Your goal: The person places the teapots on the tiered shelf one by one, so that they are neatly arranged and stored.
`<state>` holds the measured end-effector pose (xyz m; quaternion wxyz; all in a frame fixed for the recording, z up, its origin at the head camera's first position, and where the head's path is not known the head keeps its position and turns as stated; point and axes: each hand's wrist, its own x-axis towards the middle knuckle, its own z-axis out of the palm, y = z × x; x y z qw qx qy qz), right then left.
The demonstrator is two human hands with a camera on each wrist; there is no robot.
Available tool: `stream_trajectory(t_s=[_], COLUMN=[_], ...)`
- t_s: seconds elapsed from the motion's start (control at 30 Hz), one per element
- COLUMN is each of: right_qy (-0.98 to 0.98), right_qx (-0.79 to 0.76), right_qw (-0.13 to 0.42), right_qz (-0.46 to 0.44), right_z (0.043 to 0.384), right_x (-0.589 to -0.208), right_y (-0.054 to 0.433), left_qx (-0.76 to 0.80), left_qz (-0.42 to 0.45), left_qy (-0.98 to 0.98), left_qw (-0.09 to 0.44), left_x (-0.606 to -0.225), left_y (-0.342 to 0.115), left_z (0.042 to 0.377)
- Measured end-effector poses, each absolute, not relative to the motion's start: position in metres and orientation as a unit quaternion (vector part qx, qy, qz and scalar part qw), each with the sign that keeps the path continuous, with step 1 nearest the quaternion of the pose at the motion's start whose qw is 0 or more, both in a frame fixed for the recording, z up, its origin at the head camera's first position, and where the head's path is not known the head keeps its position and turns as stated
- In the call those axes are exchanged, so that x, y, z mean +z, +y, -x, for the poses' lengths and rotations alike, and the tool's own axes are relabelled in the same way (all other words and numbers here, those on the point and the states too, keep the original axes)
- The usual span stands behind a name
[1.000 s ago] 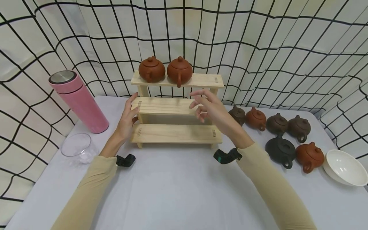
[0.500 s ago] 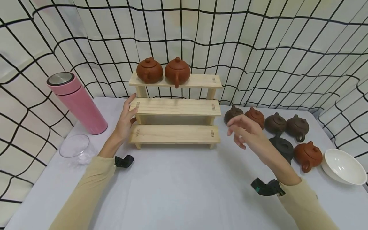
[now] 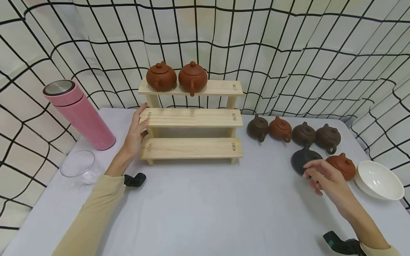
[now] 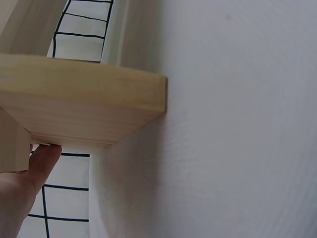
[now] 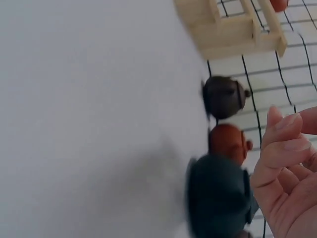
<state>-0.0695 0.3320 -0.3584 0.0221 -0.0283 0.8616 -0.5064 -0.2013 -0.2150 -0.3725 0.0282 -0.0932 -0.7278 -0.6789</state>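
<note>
Probably at pick-up step. Gripping wooden rack (image 3: 191, 147) by left end with left hand (image 3: 132, 136). Poised with right hand (image 3: 327, 178) at dark teapot (image 3: 301, 160) on tabletop (image 3: 205, 206), loosely curled, holding nothing; cannot confirm contact. Noted 2 red-brown teapots (image 3: 193, 79) atop rack. Next, likely to need closing round dark teapot.

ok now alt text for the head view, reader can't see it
A person's right hand hangs near a black teapot, with five other teapots nearby, while the left hand holds the left end of a wooden stand. Two reddish teapots sit on its top shelf; a pink flask and a glass are at left, a white bowl at right.
</note>
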Motion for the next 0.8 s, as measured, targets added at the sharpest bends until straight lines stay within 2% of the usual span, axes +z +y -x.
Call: stream_trajectory(t_s=[0.27, 0.4, 0.57, 0.8], right_qy=[0.863, 0.857, 0.836, 0.819], right_qx=[-0.499, -0.502, -0.527, -0.549], right_qw=[0.047, 0.081, 0.127, 0.146], right_qz=[-0.062, -0.089, -0.09, -0.08], right_z=[0.049, 0.048, 0.05, 0.055], right_x=[-0.377, -0.382, -0.387, -0.392], right_y=[0.366, 0.371, 0.374, 0.375], left_qx=[-0.681, -0.686, -0.686, -0.688], left_qz=[0.092, 0.089, 0.092, 0.096], left_qy=[-0.726, -0.721, -0.721, -0.719], left_qw=[0.031, 0.032, 0.032, 0.028], left_x=[-0.374, -0.374, -0.374, -0.374], left_y=[-0.217, -0.218, -0.217, -0.214], left_z=[0.201, 0.2, 0.2, 0.2])
